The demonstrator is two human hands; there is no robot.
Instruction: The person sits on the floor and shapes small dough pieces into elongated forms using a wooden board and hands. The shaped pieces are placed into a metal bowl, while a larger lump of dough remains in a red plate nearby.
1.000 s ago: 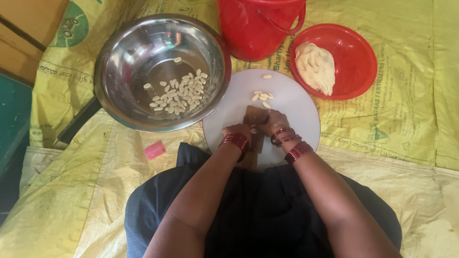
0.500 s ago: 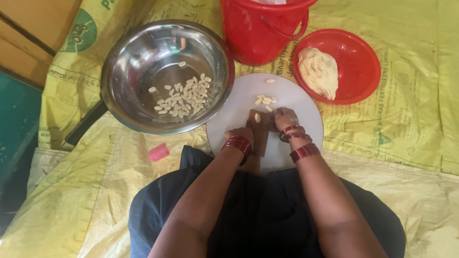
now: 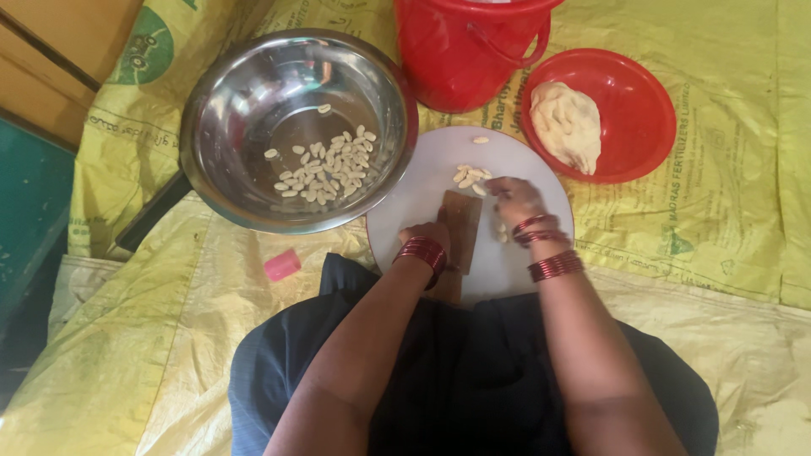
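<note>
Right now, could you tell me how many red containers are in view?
2. The red bucket stands at the top, cut off by the frame edge, beside the steel bowl. The red bowl with dough sits to its right, above the white round board.

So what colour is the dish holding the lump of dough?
Red, seen from the head camera: the dish.

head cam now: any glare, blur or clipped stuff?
Head view: glare patches on the steel bowl wall; dough in the red dish is bright, little surface detail; right hand slightly soft at the fingers, left hand sharper; bucket cut off by the top edge; left margin falls into dark shadow.
</note>
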